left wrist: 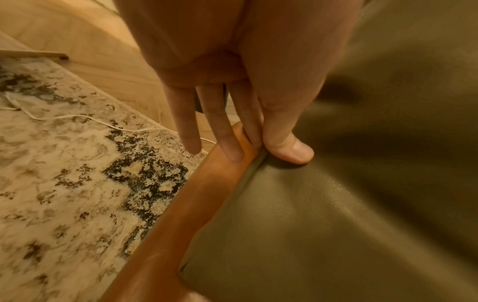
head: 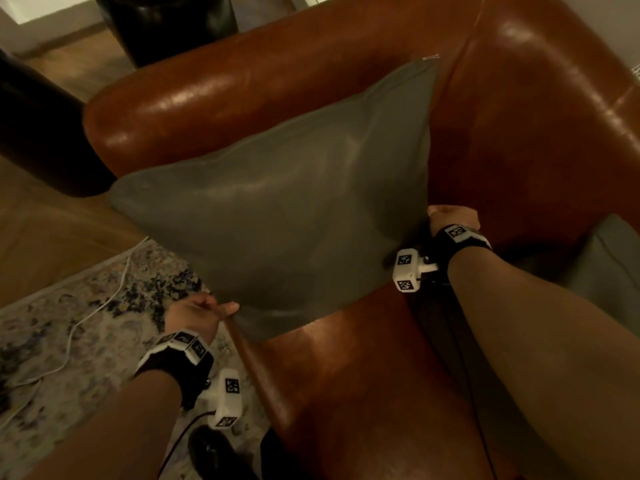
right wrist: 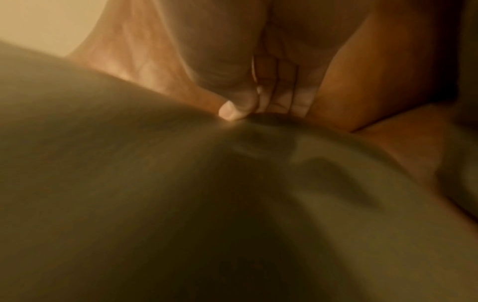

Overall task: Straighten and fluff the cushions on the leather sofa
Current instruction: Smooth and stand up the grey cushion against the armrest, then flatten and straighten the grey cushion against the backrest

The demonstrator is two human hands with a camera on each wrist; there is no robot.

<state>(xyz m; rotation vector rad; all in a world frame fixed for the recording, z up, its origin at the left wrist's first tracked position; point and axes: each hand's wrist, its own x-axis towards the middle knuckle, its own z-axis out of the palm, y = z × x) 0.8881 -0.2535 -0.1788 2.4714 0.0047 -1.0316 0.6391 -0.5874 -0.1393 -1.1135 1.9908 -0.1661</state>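
Cushions-wise, this one was only about midway, I'd say. Going left to right: the left hand (head: 197, 315) was pinching the near-left edge of the grey cushion (head: 294, 209), thumb (left wrist: 289, 147) pressed on top of the fabric and a finger tucked under the seam, while the other fingers (left wrist: 227, 141) hung loose, one brushing the front edge of the leather sofa (head: 363, 375). From that pinch the cushion stretched away up and to the right, held over the seat and tipped back toward the armrest and backrest, so not sitting in any final spot. Its face was pretty smooth but had shallow dents, so to me it looked partly plumped at best.

Over on the other side, the right hand (head: 453, 216) was clenched on the cushion's right edge, thumb (right wrist: 232, 111) and curled fingers bunching the fabric into folds right below the grip.

Further right of that hand, a second grey cushion (head: 602, 265) sat slumped in the corner of the seat, nobody touching it. My guess: the first still needed setting down square, and the second was left to do.
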